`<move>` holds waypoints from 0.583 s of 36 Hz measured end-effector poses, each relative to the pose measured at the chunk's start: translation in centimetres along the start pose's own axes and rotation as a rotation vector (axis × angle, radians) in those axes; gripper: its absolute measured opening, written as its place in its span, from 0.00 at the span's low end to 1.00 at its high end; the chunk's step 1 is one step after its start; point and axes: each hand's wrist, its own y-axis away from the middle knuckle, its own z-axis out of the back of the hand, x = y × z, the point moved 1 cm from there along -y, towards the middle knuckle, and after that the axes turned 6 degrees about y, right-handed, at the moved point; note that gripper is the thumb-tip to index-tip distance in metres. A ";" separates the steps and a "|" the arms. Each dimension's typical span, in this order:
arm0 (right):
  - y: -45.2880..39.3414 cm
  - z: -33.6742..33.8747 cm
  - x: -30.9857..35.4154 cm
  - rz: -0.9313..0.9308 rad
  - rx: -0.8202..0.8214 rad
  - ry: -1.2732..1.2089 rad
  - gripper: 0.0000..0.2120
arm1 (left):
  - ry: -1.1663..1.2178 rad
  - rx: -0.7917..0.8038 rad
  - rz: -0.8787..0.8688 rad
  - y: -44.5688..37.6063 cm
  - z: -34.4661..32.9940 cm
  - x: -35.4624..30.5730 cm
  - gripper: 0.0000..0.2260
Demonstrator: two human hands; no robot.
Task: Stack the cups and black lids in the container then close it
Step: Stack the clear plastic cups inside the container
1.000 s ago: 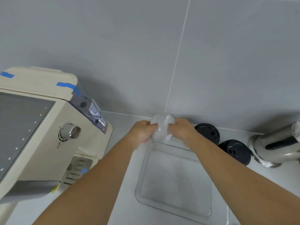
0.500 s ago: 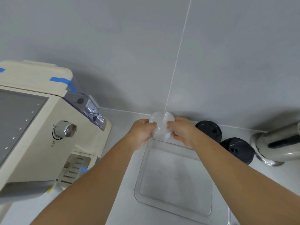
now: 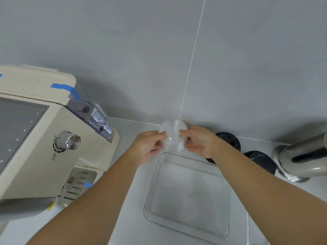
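Note:
Both hands grip a clear plastic cup (image 3: pixel 173 135), or a nested stack of them, upside down near the back wall. My left hand (image 3: pixel 147 147) pinches its left side and my right hand (image 3: pixel 200 142) its right side. Just below the cup lies a clear rectangular container (image 3: pixel 190 225), with nothing in it. Two black lids, or stacks of them, stand to the right: one black lid (image 3: pixel 230 140) behind my right wrist, the other black lid (image 3: pixel 261 161) further right. A thin clear edge, perhaps the container's lid (image 3: pixel 247 230), shows at the container's right side.
A cream coffee machine (image 3: pixel 44 147) with a chrome knob and blue tape fills the left side. A shiny steel kettle (image 3: pixel 304 158) lies at the right edge. A grey tiled wall closes off the back of the light counter.
The cup has risen slightly and tipped between my hands, whose fingers have shifted on its sides. The camera view has drifted a little.

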 end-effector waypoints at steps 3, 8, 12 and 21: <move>0.4 -0.1 0.6 0.017 0.030 -0.016 0.15 | 0.020 -0.002 -0.015 0.3 0.4 -0.2 0.12; 1.5 -0.1 1.3 0.045 0.077 -0.046 0.10 | 0.050 0.032 -0.063 1.5 0.6 -0.9 0.12; 2.6 0.4 1.8 0.071 0.103 -0.043 0.15 | 0.056 0.045 -0.109 2.7 0.5 -1.5 0.11; 6.4 1.3 3.5 0.186 0.108 -0.100 0.14 | 0.068 0.054 -0.233 7.0 -0.3 -3.5 0.03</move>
